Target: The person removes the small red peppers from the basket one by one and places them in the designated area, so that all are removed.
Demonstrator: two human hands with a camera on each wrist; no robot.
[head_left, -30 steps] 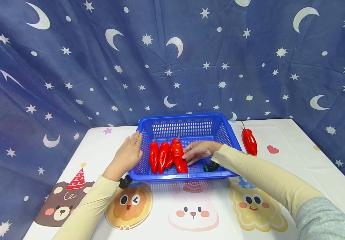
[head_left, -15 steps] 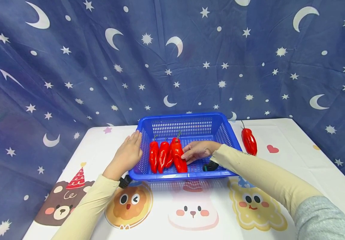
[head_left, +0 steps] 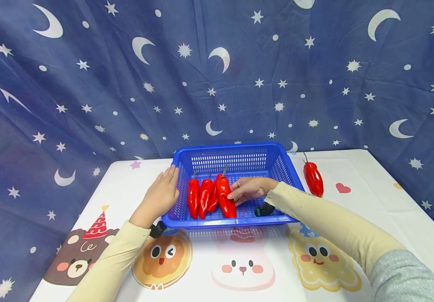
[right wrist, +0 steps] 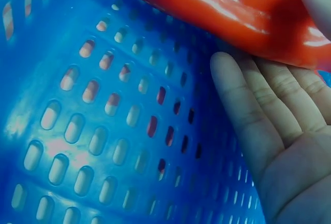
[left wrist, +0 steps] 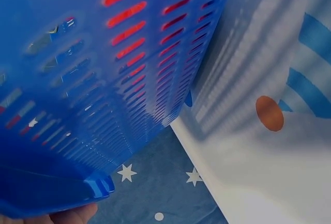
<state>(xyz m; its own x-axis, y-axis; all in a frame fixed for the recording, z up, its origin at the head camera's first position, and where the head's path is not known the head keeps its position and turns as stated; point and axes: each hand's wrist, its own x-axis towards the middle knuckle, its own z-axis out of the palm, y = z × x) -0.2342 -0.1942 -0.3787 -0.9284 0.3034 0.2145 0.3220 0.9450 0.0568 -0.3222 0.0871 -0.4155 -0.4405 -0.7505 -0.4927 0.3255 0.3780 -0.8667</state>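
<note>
Several glossy red peppers (head_left: 204, 197) with green stems lie side by side in the left half of a blue plastic basket (head_left: 235, 223). My right hand (head_left: 252, 188) reaches inside and holds the rightmost red pepper (head_left: 226, 199). Its thumb (right wrist: 316, 4) lies on the pepper's upper side and the nearly straight fingers sit under its edge. The left hand (head_left: 161, 193) rests against the basket's left rim from outside, fingers straight and together. In the left wrist view, fingertips (left wrist: 77, 214) touch that rim, and red shows through the slots.
One more red pepper (head_left: 313, 178) lies on the table to the right of the basket. The white tablecloth (head_left: 118, 188) carries cartoon prints. A blue curtain (head_left: 217, 105) with moons and stars hangs behind the table.
My right thumb has shifted slightly left onto the rightmost pepper in the basket. The left hand and the basket stay in place.
</note>
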